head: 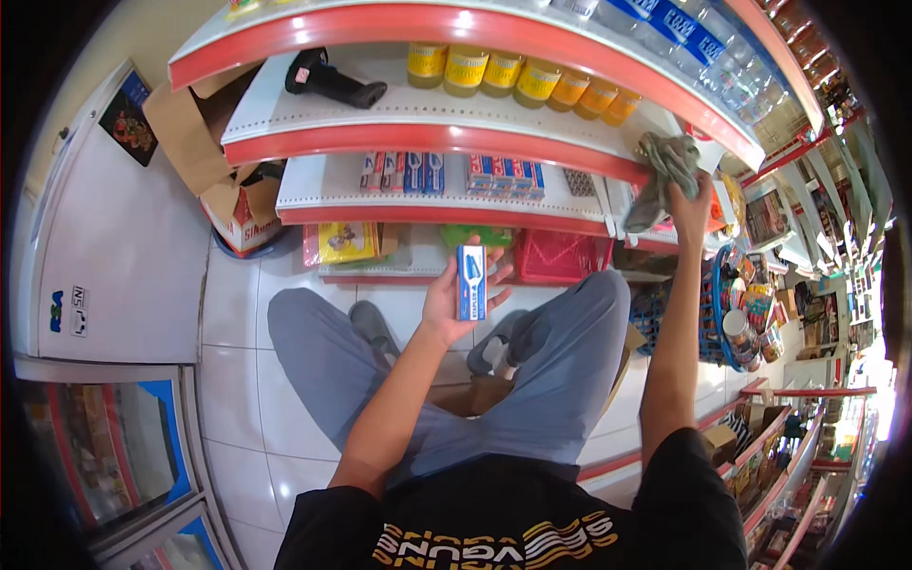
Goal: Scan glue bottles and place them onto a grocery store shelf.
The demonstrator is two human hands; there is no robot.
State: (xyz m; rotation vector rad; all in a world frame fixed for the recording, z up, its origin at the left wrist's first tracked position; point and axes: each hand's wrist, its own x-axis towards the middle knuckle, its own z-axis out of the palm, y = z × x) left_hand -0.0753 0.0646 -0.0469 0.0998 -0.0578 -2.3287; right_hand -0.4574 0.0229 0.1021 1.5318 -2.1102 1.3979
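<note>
A blue and white stapler box (471,283) lies upright across the palm of my left hand (447,303), in front of the lower shelves. My right hand (692,206) is raised to the right and grips a crumpled grey-green cloth (666,178) at the edge of the red-fronted shelf. On the shelf ahead stand several blue and red small boxes (404,172), some like the one I hold. Beside them is a stack of red, white and blue boxes (504,177).
Above are yellow drink bottles (467,70) and a black handheld scanner (331,80). A pink plastic basket (563,255) sits on the bottom shelf. A blue basket of goods (719,313) stands right; an open cardboard box (242,210) and white freezer (121,235) are left.
</note>
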